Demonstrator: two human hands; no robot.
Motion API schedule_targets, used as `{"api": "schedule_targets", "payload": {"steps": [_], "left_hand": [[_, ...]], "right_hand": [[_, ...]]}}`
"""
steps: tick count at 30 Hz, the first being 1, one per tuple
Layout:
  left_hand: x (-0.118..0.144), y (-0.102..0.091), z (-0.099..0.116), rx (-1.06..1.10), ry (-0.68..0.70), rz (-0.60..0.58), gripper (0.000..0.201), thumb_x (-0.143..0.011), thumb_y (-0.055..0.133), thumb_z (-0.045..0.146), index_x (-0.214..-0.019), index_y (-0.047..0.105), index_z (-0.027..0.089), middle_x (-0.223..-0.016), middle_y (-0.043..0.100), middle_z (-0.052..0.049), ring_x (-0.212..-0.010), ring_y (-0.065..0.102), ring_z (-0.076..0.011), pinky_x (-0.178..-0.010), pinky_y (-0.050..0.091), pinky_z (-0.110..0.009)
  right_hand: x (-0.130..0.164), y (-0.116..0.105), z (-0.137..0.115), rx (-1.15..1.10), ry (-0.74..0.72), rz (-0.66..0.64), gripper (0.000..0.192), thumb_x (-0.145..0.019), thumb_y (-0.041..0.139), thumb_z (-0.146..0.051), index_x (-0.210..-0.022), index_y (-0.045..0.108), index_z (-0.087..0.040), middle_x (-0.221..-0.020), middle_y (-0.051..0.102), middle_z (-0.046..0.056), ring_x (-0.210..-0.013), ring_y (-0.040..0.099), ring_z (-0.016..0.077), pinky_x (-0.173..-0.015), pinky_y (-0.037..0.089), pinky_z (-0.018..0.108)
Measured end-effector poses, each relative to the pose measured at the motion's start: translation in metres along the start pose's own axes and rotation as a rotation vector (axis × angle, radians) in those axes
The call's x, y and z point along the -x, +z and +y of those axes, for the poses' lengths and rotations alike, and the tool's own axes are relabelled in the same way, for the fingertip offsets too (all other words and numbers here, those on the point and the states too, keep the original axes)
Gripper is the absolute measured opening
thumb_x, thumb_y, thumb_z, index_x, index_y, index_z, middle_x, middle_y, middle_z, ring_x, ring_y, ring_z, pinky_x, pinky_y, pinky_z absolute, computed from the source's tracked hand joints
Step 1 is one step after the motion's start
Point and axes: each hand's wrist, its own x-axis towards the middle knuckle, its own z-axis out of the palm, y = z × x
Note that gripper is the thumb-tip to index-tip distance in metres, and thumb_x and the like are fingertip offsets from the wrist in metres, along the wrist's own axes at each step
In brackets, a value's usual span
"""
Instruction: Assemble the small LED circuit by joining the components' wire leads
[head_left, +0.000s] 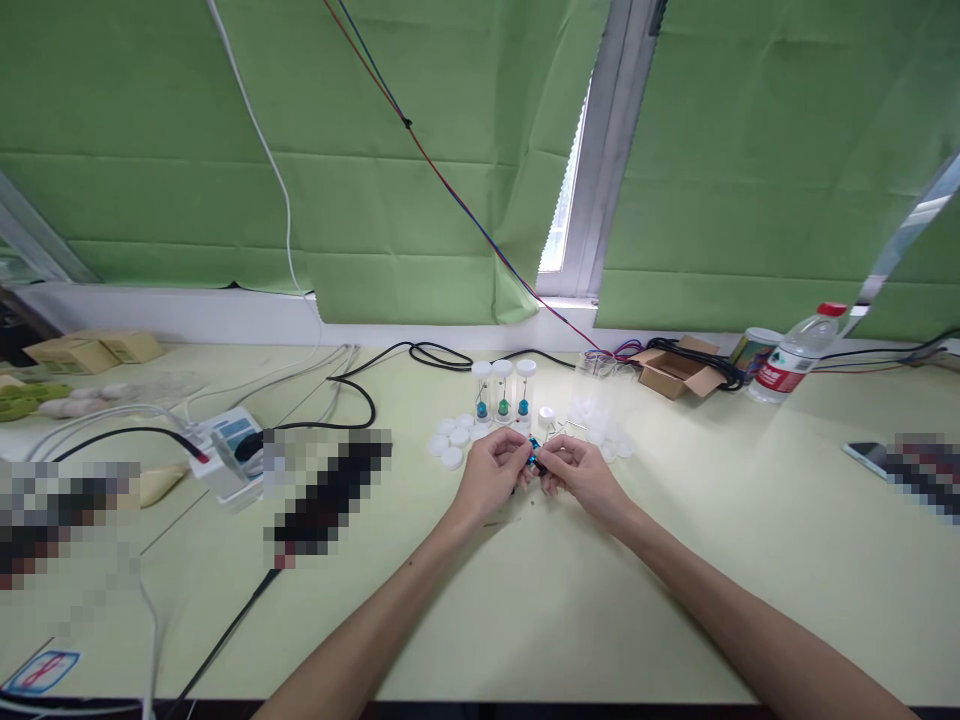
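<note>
Here | left hand, right hand | pinching blue piece | shape unclear

The left hand and right hand pinch with curled fingers, fingertips close together; bare forearms spread apart behind them.

Small blue piece, mostly hidden by the fingers, too tiny for clear detail.

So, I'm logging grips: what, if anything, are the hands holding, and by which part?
A small bluish piece, held between the left hand and right hand; it's partly covered, so which part they grip can't be told.
</note>
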Motion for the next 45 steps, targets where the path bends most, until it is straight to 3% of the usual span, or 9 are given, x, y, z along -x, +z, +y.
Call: {"api": "schedule_targets", "payload": {"steps": [14,22,45], "left_hand": [[0.0006,-0.0003,-0.0034,-0.069,-0.005,0.014,0.029,-0.079,0.065,0.046,-0.076,0.058,0.017,-0.054,0.060,0.000,-0.045,0.053,-0.0118,-0.050,0.043,-0.025],[0.0004,-0.0012,-0.0027,-0.056,-0.009,-0.007,0.027,-0.076,0.070,0.042,-0.082,0.062,0.017,-0.065,0.063,0.000,-0.054,0.060,-0.0125,-0.057,0.047,-0.025],[0.0024,-0.0007,-0.0016,-0.058,-0.009,0.015,0.028,-0.069,0.075,0.030,-0.090,0.063,0.016,-0.064,0.063,0.000,-0.057,0.062,-0.0132,-0.059,0.048,-0.024]], "right_hand": [[0.0013,0.0019,0.0016,0.140,-0.152,0.010,0.034,-0.080,0.070,-0.052,-0.077,0.061,-0.019,-0.057,0.062,0.000,-0.050,0.057,0.0141,-0.050,0.047,0.028],[0.0006,0.0015,0.0011,0.116,-0.148,0.037,0.035,-0.081,0.069,-0.051,-0.076,0.060,-0.018,-0.058,0.063,0.001,-0.051,0.058,0.0141,-0.050,0.048,0.026],[-0.0007,0.0008,-0.0023,0.085,-0.126,0.062,0.035,-0.079,0.071,-0.051,-0.077,0.061,-0.018,-0.059,0.065,0.001,-0.050,0.058,0.0129,-0.051,0.049,0.026]]}}
